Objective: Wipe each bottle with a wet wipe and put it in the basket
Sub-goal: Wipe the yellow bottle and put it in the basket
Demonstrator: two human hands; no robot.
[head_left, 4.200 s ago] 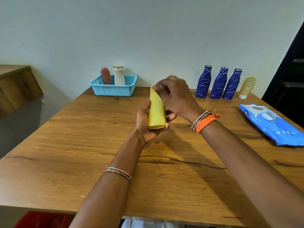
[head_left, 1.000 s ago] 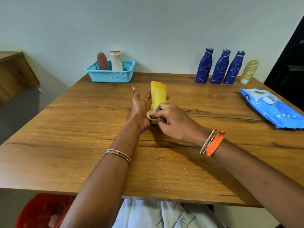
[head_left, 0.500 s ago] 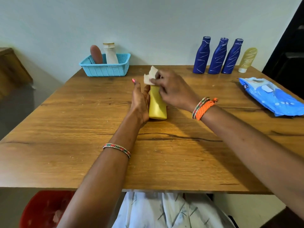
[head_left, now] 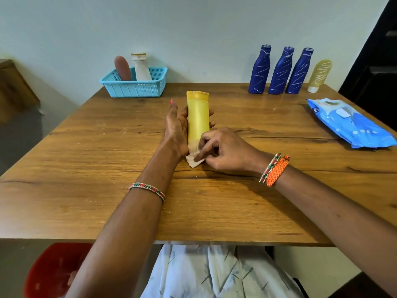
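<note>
Seen from the head view, a yellow bottle (head_left: 198,116) is cradled in the left hand (head_left: 178,127), whose palm lies against its side while the fingers curl loosely behind it, the thumb side left open. Its cap end points away from the hands and its base end sits nearest the right hand (head_left: 223,150). That hand is closed in a pinch on a wet wipe (head_left: 194,159), pressed to the base end of the bottle. The bottle is judged to be light, smooth plastic, slightly squeezable and likely slick once dampened, so it is best gripped around the middle of the body. Ahead and to the left of the hands, a basket (head_left: 134,88) is seen, well apart on the table (head_left: 86,168).
</note>
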